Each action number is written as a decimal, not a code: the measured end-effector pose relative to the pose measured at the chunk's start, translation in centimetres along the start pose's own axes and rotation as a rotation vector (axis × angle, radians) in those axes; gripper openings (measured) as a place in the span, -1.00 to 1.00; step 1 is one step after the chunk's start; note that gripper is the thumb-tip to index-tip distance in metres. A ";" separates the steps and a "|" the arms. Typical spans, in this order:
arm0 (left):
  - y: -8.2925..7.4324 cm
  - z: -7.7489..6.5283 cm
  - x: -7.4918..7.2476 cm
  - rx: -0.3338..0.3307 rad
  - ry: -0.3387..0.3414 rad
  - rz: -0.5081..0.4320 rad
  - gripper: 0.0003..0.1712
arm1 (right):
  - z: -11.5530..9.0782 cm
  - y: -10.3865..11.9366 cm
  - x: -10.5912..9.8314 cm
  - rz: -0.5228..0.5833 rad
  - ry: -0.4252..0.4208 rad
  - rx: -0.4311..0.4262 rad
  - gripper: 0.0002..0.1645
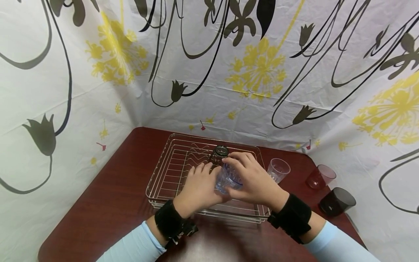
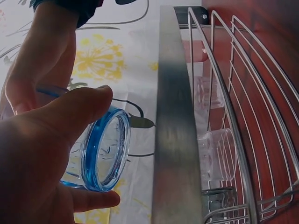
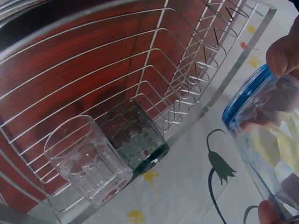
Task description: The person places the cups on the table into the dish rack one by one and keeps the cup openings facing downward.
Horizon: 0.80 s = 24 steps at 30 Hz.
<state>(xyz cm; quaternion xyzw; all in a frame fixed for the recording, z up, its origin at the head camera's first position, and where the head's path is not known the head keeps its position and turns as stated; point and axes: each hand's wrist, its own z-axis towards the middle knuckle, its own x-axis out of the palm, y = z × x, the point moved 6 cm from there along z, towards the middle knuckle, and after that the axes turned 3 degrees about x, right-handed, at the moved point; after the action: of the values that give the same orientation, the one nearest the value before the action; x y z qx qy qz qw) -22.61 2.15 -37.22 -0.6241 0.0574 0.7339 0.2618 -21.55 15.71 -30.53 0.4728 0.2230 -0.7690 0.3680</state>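
Observation:
Above the wire dish rack (image 1: 170, 169), both hands hold a blue-tinted glass (image 1: 224, 180). My left hand (image 1: 200, 187) grips it from the left; in the left wrist view its thumb and fingers lie around the glass (image 2: 96, 151). From the right, my right hand (image 1: 252, 178) grips the same glass (image 3: 261, 116), thumb and fingers on opposite sides. A dark green glass (image 3: 133, 135) and a clear glass (image 3: 88, 161) stand side by side in the rack, seen in the right wrist view. In the head view the right hand hides that clear glass.
Right of the rack, a clear glass (image 1: 278, 171), a pinkish-red glass (image 1: 320, 177) and a dark smoky glass (image 1: 337, 202) stand on the dark red table (image 1: 98, 207). A patterned curtain (image 1: 203, 69) encloses the table's back and sides.

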 end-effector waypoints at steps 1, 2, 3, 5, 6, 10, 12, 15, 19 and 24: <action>0.0 0.0 0.0 -0.002 0.001 0.003 0.11 | 0.0 0.0 0.0 0.007 -0.002 -0.008 -0.08; 0.0 0.1 0.1 -0.005 0.001 0.005 0.12 | -0.1 0.1 0.1 0.010 -0.001 -0.014 -0.08; 0.0 0.1 0.1 -0.007 0.003 0.006 0.12 | -0.1 0.1 0.1 0.013 -0.001 -0.020 -0.09; 0.0 0.0 0.1 -0.010 0.005 0.001 0.12 | -0.2 0.1 0.1 0.025 -0.001 -0.035 -0.09; 0.0 0.0 0.1 -0.009 0.004 -0.003 0.12 | -0.2 0.1 0.1 0.029 -0.001 -0.035 -0.09; 0.0 -0.1 -0.3 0.013 -0.022 -0.037 0.09 | -0.4 0.0 0.1 0.053 -0.003 -0.036 -0.10; -0.1 -0.1 -0.5 0.031 -0.039 -0.054 0.07 | -0.5 -0.2 0.1 0.067 -0.005 -0.034 -0.11; -0.1 -0.2 -0.8 0.053 -0.052 -0.073 0.06 | -0.6 -0.4 0.1 0.089 -0.006 -0.034 -0.13; -0.1 -0.1 -0.8 0.067 -0.046 -0.087 0.06 | -0.9 -0.6 0.0 0.117 -0.014 -0.037 -0.13; -0.1 0.0 -1.0 0.069 -0.038 -0.120 0.03 | -1.2 -0.8 0.1 0.136 -0.020 -0.025 -0.12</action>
<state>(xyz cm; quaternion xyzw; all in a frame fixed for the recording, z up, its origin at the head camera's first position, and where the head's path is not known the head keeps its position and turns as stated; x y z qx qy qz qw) -22.47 1.87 -36.25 -0.6031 0.0401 0.7261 0.3278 -21.57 17.00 -31.14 0.4746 0.1963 -0.7439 0.4276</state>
